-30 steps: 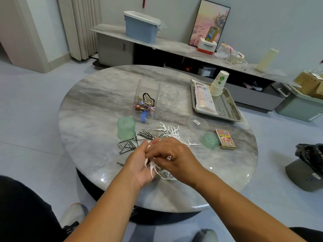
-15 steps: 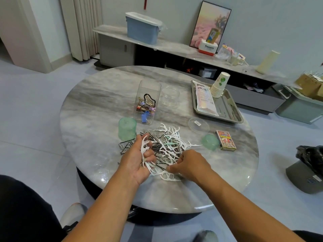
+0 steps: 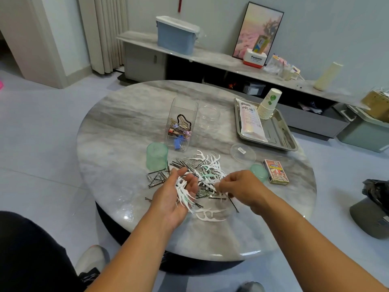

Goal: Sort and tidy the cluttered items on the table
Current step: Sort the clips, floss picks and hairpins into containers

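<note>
- Head view, change: half a second ago the right hand [image 3: 242, 187] was a low fist at the near edge of the pile of floss picks and hairpins [image 3: 197, 168]; now it is lifted, pinching what looks like one white pick it has pulled free (blur hides the tips). The left hand [image 3: 174, 194] has turned more palm-up. I judge the picks are being gathered one at a time, with most of the pile left.
- Head view, grip: the left hand is half-curled around a bundle of white floss picks [image 3: 183, 191], thumb up, fingers loosely closed. The right hand's thumb and forefinger are nipped together, the rest curled.
- Head view, place: the pile lies on the marble table [image 3: 117, 131] just beyond both hands, beside the green cup [image 3: 156, 156]; a clear box of clips [image 3: 181, 127] stands behind it.
</note>
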